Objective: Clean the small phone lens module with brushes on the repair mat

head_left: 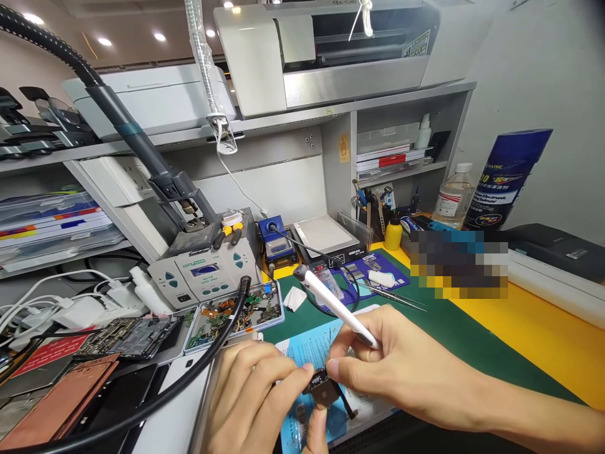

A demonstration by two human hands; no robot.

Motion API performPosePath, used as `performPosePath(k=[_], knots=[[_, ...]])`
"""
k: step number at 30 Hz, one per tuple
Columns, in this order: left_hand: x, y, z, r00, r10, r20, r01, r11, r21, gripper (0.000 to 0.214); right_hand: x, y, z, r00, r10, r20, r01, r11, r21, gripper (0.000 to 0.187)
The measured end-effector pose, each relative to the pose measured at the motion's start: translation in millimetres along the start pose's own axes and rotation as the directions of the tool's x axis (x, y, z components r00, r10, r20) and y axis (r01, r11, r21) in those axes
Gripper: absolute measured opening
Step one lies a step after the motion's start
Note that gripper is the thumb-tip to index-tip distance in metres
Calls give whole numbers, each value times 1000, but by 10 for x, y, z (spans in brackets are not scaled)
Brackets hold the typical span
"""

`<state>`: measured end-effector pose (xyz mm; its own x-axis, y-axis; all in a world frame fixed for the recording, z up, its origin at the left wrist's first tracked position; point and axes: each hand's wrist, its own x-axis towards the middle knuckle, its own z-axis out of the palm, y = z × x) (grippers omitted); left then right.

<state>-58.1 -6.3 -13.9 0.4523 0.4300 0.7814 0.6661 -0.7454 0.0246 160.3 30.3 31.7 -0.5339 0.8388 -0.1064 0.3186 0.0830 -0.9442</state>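
My left hand (262, 397) pinches a small dark electronic module (326, 392) between thumb and forefinger. A thin dark flex strip (348, 407) hangs from the module's right side. My right hand (397, 356) is closed, with its thumb and fingertip at the module's upper right edge. A white pen-shaped tool (328, 299) with dark ends rests in the crook of that hand, slanting up to the left. Whether the right fingertips grip the strip or only touch it, I cannot tell. Under both hands lies a blue and white printed sheet (302, 347).
To the left stand a parts tray (278, 315) of circuit boards, a soldering station (208, 268) and stacked phone parts (61, 403). A black hose (189, 384) arcs across the left front. Tweezers (394, 294) lie on the green mat (454, 340); a spray can (508, 180) stands back right.
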Motion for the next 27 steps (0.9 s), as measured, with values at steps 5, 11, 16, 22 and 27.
performPosePath(k=[5,11,16,22,27], knots=[[9,36,11,998,-36,-41,36,999,-15,33,14,30,5,1000,-11,18,10,998,69,21],[1,17,22,998,15,-54,-13,999,32,35,0,51,20,999,-15,34,11,992,124,24],[-46,12,42,994,56,-91,-43,989,139,32,-39,70,30,1000,-16,5,16,1000,23,21],[-41,39,61,990,17,-143,12,979,203,24,-63,58,93,990,-111,-88,101,988,-118,15],[-5,44,73,989,14,-145,18,977,214,22,-87,37,148,966,-226,-124,196,957,-214,14]])
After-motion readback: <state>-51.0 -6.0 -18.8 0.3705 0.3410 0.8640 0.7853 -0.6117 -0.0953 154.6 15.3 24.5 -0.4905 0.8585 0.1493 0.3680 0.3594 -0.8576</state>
